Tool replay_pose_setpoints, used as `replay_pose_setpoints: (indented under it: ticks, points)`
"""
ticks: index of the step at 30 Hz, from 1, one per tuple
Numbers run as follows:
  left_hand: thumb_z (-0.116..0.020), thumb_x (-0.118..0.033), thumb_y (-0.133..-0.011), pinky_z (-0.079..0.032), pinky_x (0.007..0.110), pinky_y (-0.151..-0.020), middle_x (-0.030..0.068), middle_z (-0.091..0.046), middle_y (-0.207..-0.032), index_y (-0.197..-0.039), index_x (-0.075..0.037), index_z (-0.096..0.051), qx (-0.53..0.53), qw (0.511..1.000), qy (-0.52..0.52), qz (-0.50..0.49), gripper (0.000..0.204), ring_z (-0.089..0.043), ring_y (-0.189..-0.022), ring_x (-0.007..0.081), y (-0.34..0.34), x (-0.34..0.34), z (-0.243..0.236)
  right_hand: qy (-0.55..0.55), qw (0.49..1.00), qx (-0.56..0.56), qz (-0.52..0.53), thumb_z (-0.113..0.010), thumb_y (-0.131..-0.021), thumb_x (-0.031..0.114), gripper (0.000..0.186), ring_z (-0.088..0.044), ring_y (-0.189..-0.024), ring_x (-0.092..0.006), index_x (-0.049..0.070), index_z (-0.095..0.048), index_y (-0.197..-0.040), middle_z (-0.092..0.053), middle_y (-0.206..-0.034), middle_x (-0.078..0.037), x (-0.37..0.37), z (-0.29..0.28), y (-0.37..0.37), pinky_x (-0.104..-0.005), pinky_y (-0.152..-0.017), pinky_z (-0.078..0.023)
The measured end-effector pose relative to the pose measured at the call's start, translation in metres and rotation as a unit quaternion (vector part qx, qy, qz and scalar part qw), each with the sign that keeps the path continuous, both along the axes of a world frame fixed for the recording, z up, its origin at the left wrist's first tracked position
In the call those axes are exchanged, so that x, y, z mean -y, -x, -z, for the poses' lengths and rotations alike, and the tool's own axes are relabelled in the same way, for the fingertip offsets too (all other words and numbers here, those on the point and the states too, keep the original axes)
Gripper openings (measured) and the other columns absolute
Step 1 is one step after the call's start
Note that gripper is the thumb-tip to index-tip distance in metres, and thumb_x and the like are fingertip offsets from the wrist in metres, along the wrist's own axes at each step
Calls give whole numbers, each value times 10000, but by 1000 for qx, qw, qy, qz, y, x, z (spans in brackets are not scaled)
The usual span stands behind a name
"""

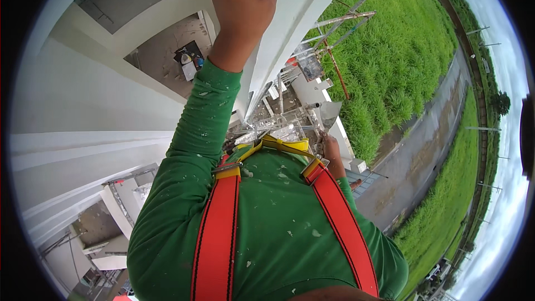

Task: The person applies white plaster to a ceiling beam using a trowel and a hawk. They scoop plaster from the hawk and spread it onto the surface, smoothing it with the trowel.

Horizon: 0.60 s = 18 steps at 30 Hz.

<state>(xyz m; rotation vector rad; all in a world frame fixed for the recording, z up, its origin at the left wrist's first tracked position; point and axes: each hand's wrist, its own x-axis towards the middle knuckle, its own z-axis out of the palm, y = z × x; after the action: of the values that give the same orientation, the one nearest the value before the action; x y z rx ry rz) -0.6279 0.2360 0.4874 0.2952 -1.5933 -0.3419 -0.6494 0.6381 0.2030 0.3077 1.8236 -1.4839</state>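
My left hand [245, 3] is raised at the top of the view, against the white-painted column [304, 0]. Its fingers look curled, but the tips are partly cut off by the frame's edge, and whatever they may hold is hidden. Lower down and to the right, my right hand [332, 156] is closed on a putty knife [330, 113] with a wide grey metal blade, pointing away from my chest. Pale specks dot my green sleeve [203, 111]. A red and yellow harness [217, 234] runs over my shirt.
Far below, scaffold pipes [345, 18] stand beside boards and rubble. A dark tray-like thing with small items [189, 58] lies on a lower floor at left. White walls [83, 95] rise at left; grass [384, 61] and a road [429, 161] stretch out at right.
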Motion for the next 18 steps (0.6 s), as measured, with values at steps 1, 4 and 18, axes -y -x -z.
replay_pose_setpoints:
  ticks: [1, 4, 18]
  points:
    - [-578, -70, -859, -429, 396, -439, 108, -498, -528, -676, 16, -521, 87, 995, 42, -5, 210, -518, -444, 303, -11, 19, 4, 45, 998, 44, 25, -591, -946, 296, 277, -321, -387, -84, 152, -517, -721, -377, -526, 58, -8, 8, 5, -270, -382, -240]
    - [-463, -190, -978, -423, 498, -674, 270, -571, -681, -739, 93, -539, 54, 939, -339, 13, 379, -554, -675, 443, 3, 96, 13, 52, 998, 26, 35, -625, -917, 264, 179, -445, -460, -120, 103, -603, -842, -512, -631, 14, 7, 4, 1, -277, -429, -346]
    - [-463, -161, -1003, -613, 533, -831, 186, -549, -1262, -1352, 51, -406, 89, 617, -756, 198, 412, -619, -1079, 353, -38, 61, 352, 99, 978, 125, 135, -622, -932, 283, 293, -315, -380, -81, 142, -483, -716, -361, -519, 56, -32, 8, -58, -253, -371, -225]
